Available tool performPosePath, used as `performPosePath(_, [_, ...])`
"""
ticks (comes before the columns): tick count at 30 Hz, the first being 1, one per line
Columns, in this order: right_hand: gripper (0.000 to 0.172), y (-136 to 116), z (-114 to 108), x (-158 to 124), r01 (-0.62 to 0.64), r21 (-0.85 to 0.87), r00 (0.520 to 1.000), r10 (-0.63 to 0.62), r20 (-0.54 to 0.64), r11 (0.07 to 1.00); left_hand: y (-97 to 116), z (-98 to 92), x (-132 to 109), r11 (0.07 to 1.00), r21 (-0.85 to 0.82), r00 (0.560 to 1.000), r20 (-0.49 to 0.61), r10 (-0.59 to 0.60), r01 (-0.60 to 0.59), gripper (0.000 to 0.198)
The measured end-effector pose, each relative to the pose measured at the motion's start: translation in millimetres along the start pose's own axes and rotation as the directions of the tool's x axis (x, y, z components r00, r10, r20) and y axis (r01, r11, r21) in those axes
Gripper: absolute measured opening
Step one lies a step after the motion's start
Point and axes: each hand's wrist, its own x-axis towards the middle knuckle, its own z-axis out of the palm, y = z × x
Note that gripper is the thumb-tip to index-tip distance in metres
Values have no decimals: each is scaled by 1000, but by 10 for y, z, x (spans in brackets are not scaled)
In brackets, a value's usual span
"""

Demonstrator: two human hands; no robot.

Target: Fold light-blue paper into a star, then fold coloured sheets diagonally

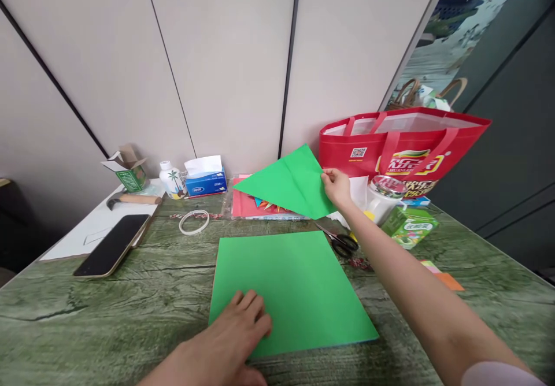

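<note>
A square stack of green paper (286,288) lies flat on the table in front of me. My left hand (236,334) rests on its lower left part, fingers slightly bent and apart, holding nothing. Farther back, my right hand (336,186) pinches the right side of a green paper triangle (290,184), which looks folded and has a crease down its middle. The triangle is raised over a red packet (245,204), partly covering it and some colourful folded pieces. Black-handled scissors (342,242) lie just beyond the stack's far right corner.
At the right stand a red shopping bag (364,149), a lidded white mug (381,204) and a green box (410,226). Leftward are a phone (115,244), a hammer (134,199), a white ring (193,222), a tissue box (206,184) and a white bottle (172,181).
</note>
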Motion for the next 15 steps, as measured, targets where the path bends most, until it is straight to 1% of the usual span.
performPosePath(3, [30,-35,51,71,9,-85,1000,-9,3,996,19,-25,14,999,-3,998,45,-35,35,41])
performPosePath(7, [33,-129,60,108,63,-172,997,-55,55,983,20,-43,23,997,-6,995,70,-75,75,31])
performPosePath(9, [37,-219,32,50,104,-199,993,-90,78,974,12,-43,24,997,-11,995,63,-78,79,30])
performPosePath(11, [38,-359,-27,-113,188,-207,979,-165,123,960,6,-45,25,997,-12,996,44,-77,78,30])
performPosePath(12, [37,-449,-70,-244,285,-202,952,-251,178,937,6,-47,25,997,-11,996,35,-77,77,30])
performPosePath(13, [35,-550,-125,-407,376,-165,909,-328,256,912,7,-51,25,997,-8,997,30,-77,78,29])
performPosePath(14, [32,-655,-189,-596,452,-94,844,-390,369,887,9,-58,24,997,-6,997,29,-77,77,29])
performPosePath(15, [28,-760,-261,-805,494,7,753,-432,496,869,13,-66,21,997,-5,997,33,-75,75,28])
